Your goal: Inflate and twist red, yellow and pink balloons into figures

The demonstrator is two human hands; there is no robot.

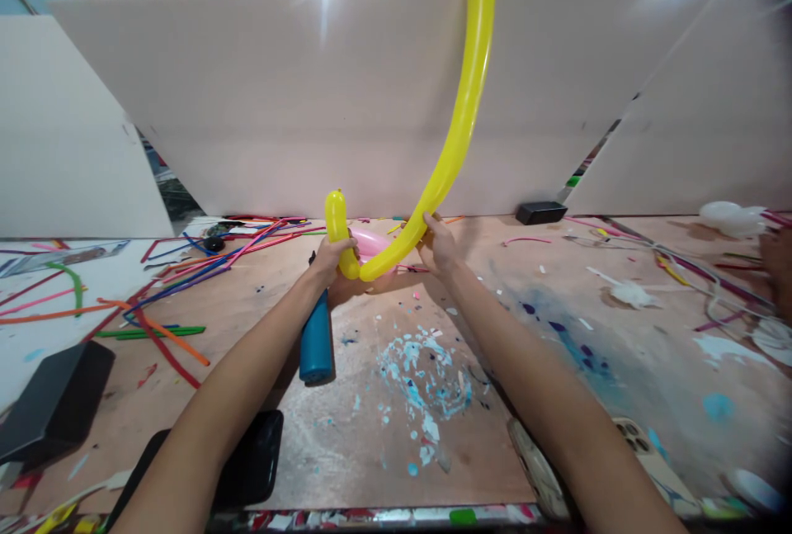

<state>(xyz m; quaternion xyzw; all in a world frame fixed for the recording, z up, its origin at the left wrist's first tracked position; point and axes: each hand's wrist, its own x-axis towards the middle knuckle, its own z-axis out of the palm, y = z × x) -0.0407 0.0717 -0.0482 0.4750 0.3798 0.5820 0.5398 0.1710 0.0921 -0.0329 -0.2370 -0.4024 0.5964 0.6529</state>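
Note:
A long yellow modelling balloon (458, 129) is held up over the table by both hands. Its short end bubble stands upright at the left, and the long part curves up and out of the top of the view. My left hand (334, 260) is closed round the short bubble, near a twist or fold low in the balloon. With its fingers closed, my right hand (438, 243) grips the long part a little above that bend. Behind the hands lies a pink inflated balloon (371, 245). A blue cylindrical balloon pump (317, 344) rests on the table below my left hand.
Uninflated balloons (228, 266) in several colours lie at the left. A black block (541, 212) stands at the back, near white panels (309, 105). Phones (656, 460) and a dark box (55, 402) lie nearer. At the right edge is another person's hand (776, 266).

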